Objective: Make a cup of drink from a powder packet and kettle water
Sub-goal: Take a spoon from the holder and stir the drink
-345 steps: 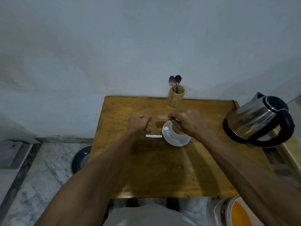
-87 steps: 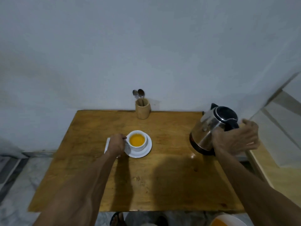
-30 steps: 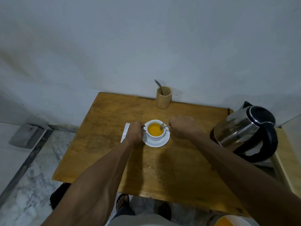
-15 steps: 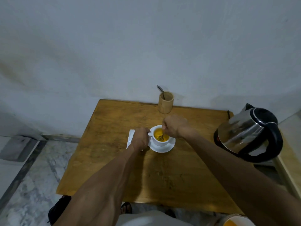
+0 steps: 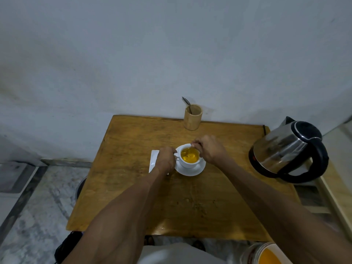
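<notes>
A white cup full of orange drink stands on a white saucer in the middle of the wooden table. My left hand grips the cup's handle on its left side. My right hand is closed over the cup's right rim, pinching a spoon that dips into the drink. A white packet lies flat on the table, partly hidden under my left hand. The steel kettle with a black handle stands at the table's right edge.
A bamboo holder with one spoon in it stands at the table's back edge by the wall. A bucket with orange contents sits on the floor at bottom right. A dark bowl lies on the floor left of the table.
Earlier my right hand was on the kettle. It has since taken a spoon from the holder and put it in the cup. The spoon now sits deeper in the drink.
</notes>
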